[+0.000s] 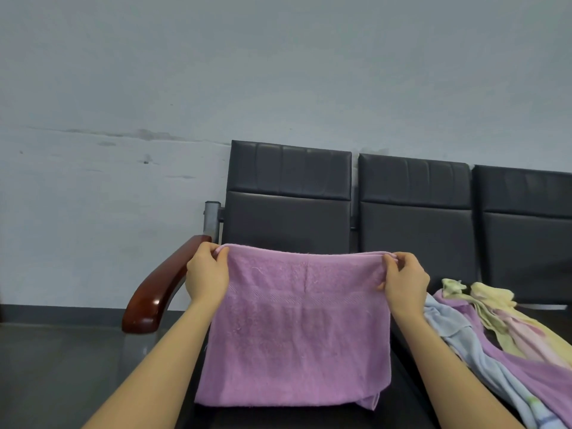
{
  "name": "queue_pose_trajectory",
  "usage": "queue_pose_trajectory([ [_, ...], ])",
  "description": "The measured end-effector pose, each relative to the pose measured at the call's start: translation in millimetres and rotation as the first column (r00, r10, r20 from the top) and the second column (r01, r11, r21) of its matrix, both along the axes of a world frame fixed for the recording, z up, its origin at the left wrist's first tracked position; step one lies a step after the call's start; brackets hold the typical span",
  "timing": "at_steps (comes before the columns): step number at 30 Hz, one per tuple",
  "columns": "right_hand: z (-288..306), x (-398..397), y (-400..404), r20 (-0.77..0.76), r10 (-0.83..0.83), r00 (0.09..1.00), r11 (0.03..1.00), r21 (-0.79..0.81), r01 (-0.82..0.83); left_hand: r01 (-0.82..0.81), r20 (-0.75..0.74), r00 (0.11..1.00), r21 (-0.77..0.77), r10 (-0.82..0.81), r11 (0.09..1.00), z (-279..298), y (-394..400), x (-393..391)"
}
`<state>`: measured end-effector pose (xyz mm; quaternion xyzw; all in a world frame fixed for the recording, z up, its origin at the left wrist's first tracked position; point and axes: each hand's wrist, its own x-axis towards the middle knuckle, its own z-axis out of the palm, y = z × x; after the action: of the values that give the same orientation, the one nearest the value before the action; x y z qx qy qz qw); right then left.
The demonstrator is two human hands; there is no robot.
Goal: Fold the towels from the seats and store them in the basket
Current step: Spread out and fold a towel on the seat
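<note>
A purple towel (297, 329) hangs doubled over in front of the leftmost black seat (288, 218). My left hand (205, 277) pinches its top left corner and my right hand (404, 281) pinches its top right corner, so the top edge is stretched flat between them. The towel's lower edge rests on the seat cushion. On the middle seat to the right lies a loose pile of towels: a light blue one (473, 345), another purple one (538, 376) and pale yellow ones (495, 301). No basket is in view.
A row of three black padded seats (414, 212) stands against a grey wall. A brown wooden armrest (154, 292) on a metal post flanks the leftmost seat. Dark floor lies to the left.
</note>
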<state>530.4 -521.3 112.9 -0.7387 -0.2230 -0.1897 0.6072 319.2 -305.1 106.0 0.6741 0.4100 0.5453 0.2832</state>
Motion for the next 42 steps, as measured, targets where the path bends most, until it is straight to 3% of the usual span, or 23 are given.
queue_pose_trajectory([
  [10, -30, 30, 30, -0.049, -0.043, 0.998, 0.996, -0.086, 0.038, 0.078, 0.076, 0.995, -0.114, -0.070, 0.990, -34, 33, 37],
  [16, -25, 58, 69, -0.070, 0.053, 0.996, 0.992, 0.119, -0.045, 0.145, 0.135, 0.982, -0.107, -0.130, 0.984, -29, 58, 73],
  [23, 24, 81, 95, 0.061, 0.054, 0.997, 0.950, 0.304, -0.070, 0.184, 0.318, 0.930, 0.033, -0.185, 0.982, 32, 59, 99],
  [27, 37, 71, 84, 0.120, 0.063, 0.991, 0.934, 0.342, -0.101, 0.170, 0.377, 0.908, 0.067, -0.183, 0.983, 37, 46, 87],
  [35, -50, 23, 42, -0.046, 0.106, 0.993, 0.960, 0.265, -0.090, 0.153, 0.339, 0.933, -0.074, -0.119, 0.986, -50, -3, 49],
  [42, -102, 4, 11, -0.124, 0.046, 0.991, 0.992, 0.119, -0.031, -0.085, 0.125, 0.987, -0.110, 0.098, 0.990, -112, -23, 20],
])
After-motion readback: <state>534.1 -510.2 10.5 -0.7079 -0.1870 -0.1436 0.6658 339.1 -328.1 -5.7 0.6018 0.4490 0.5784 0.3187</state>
